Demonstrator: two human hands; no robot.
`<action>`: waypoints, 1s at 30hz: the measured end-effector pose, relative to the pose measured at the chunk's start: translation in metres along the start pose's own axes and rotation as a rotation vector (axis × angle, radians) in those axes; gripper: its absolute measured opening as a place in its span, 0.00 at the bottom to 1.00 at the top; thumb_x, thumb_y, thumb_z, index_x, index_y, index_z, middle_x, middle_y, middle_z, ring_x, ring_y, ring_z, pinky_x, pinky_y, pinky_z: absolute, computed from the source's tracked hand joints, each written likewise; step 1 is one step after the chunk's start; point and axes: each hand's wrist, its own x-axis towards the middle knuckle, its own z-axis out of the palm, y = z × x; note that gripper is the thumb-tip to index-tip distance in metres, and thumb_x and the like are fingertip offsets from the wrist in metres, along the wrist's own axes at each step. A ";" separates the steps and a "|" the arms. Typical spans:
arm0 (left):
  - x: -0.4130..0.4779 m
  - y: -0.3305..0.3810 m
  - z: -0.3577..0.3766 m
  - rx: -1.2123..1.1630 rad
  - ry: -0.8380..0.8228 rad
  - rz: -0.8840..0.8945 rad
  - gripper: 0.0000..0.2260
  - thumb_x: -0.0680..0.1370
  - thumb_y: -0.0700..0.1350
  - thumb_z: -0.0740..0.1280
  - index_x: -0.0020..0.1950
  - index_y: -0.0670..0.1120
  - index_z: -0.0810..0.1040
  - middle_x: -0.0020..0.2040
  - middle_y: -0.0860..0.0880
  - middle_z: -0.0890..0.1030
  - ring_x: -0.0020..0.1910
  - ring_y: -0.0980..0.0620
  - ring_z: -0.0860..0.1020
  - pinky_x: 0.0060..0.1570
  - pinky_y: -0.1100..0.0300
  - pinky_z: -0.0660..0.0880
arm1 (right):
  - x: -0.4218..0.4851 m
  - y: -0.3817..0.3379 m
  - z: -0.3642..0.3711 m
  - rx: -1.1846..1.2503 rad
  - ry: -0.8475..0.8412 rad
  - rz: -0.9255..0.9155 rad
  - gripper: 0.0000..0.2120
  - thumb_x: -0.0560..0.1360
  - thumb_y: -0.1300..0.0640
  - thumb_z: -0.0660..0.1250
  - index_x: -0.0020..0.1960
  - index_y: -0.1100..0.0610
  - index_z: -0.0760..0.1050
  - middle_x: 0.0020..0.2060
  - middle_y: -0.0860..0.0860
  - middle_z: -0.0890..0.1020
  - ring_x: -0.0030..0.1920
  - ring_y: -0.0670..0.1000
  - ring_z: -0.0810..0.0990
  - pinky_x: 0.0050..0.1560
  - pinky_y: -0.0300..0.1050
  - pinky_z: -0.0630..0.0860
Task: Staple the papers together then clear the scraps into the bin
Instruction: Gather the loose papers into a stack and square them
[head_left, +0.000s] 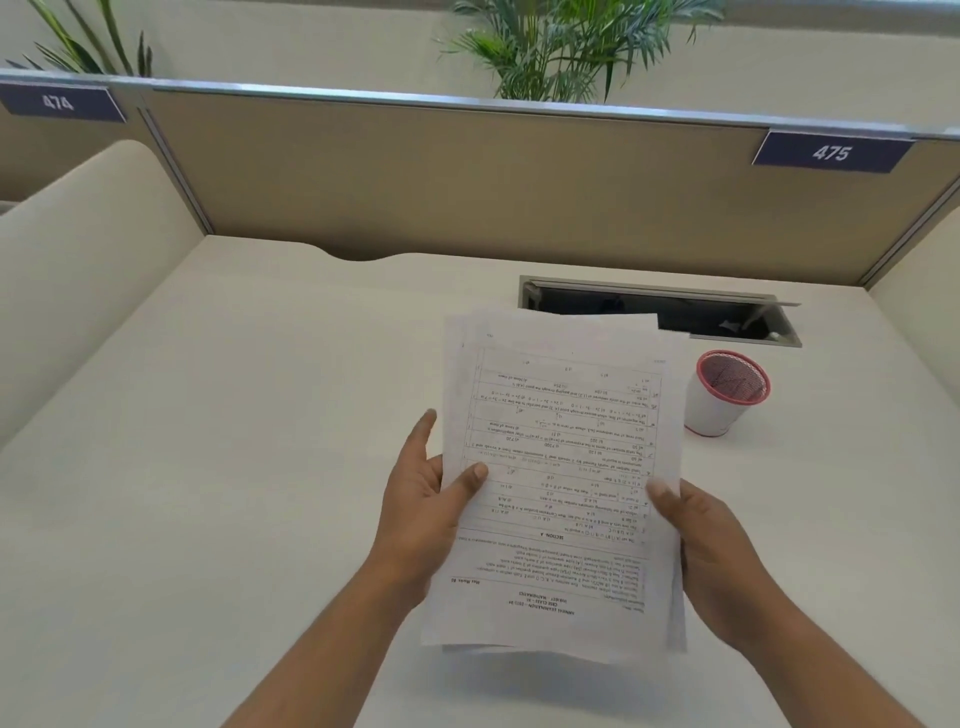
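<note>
The white cubicle desk (208, 415) carries a partition labelled 475 (830, 152). My left hand (426, 509) grips the left edge of the printed exam papers (561, 467), thumb on top, fingers beneath. My right hand (711, 545) pinches the right edge likewise. The loosely aligned stack sits above the desk. Further right stands a red-rimmed mesh bin (724, 395).

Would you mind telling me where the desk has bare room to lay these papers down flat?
The widest bare patch of the desk runs left of the left hand to the cream side panel. It is tighter on the right: the small bin and open cable tray crowd the papers.
</note>
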 end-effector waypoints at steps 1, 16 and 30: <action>0.000 0.003 0.000 -0.020 -0.015 0.011 0.29 0.78 0.38 0.70 0.77 0.52 0.64 0.55 0.46 0.87 0.55 0.44 0.85 0.56 0.40 0.81 | 0.001 -0.001 0.000 -0.015 0.003 -0.022 0.20 0.71 0.48 0.70 0.60 0.56 0.80 0.56 0.57 0.84 0.56 0.60 0.83 0.53 0.56 0.81; -0.005 0.037 0.017 0.020 -0.074 0.142 0.09 0.77 0.38 0.72 0.57 0.43 0.84 0.52 0.44 0.87 0.51 0.42 0.86 0.50 0.47 0.83 | 0.002 -0.024 0.021 -0.174 0.074 -0.204 0.11 0.74 0.63 0.68 0.56 0.57 0.81 0.51 0.53 0.86 0.51 0.56 0.85 0.52 0.57 0.81; -0.021 0.060 0.027 -0.013 -0.010 0.297 0.08 0.73 0.55 0.74 0.47 0.53 0.86 0.47 0.47 0.87 0.46 0.45 0.86 0.41 0.51 0.83 | -0.003 -0.030 0.019 -0.182 0.144 -0.372 0.12 0.64 0.59 0.73 0.47 0.52 0.84 0.47 0.50 0.87 0.47 0.51 0.86 0.44 0.46 0.82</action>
